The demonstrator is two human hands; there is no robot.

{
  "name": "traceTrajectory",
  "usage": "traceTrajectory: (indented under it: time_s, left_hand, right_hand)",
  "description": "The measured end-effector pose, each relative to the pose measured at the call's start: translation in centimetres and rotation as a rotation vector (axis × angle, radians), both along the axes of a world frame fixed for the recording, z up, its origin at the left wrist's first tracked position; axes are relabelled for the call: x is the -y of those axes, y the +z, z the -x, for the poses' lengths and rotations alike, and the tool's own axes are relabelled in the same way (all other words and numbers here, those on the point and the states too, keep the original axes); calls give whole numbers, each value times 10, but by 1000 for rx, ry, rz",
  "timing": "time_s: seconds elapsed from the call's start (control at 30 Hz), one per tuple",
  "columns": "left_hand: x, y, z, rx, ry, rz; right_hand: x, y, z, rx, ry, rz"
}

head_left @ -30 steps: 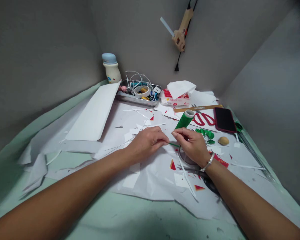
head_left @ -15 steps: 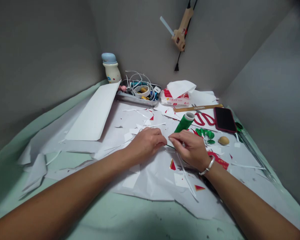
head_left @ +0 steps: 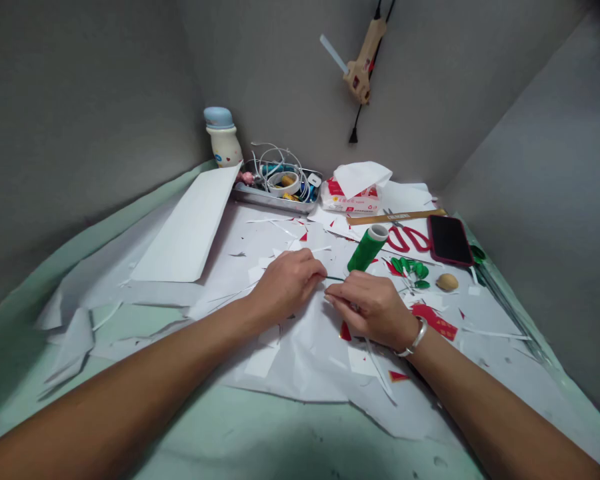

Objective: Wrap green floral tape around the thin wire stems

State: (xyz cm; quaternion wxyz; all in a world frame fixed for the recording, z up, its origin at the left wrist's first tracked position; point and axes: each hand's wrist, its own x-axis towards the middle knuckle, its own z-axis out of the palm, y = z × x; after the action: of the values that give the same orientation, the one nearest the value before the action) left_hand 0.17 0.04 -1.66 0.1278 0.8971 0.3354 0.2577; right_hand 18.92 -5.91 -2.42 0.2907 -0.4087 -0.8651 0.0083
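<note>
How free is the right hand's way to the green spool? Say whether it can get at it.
Probably yes: the green spool sits just beyond the right hand, with nothing visible between them, though a thin green strand running to the left hand may keep it busy.

Dim light, shadowy left wall [head_left: 80, 100], blackened upper-right frame corner.

A blue-capped bottle [head_left: 225, 143] stands near a metal tray [head_left: 275, 198], well apart from a phone [head_left: 451, 240].

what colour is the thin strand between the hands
Dark green; the strand shows best in the head view.
</note>
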Motion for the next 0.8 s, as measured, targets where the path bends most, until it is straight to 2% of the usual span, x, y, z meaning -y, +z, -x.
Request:
traceTrajectory:
  time_s: [0.1,0.2,0.3,0.4,0.47,0.57,0.7,0.8]
  left_hand:
    - [1,-2,-1,-83,-146,-26]
    - [2,2,-1,0,-213,55]
    - [3,8,-1,164,-161,175]
    - [3,11,0,292,-45,211]
    - [2,10,0,298,27,194]
    - [1,5,0,180,65,128]
    - [1,-1,-1,-30,-98,7]
    - [2,0,-2,-19,-226,36]
  right_hand:
    - [-5,1,-3,-174,-85,-12]
    - [-12,-1,-8,-331,-215,61]
    - [-16,-5,-10,-343,-249,158]
    - [-13,-7,-8,-227,-159,174]
    - [-9,-6,-5,-116,-77,151]
    - [-2,-3,-1,3,-2,71]
    - [-3,1,-3,-121,-48,0]
    - [-9,-1,-8,-294,-173,52]
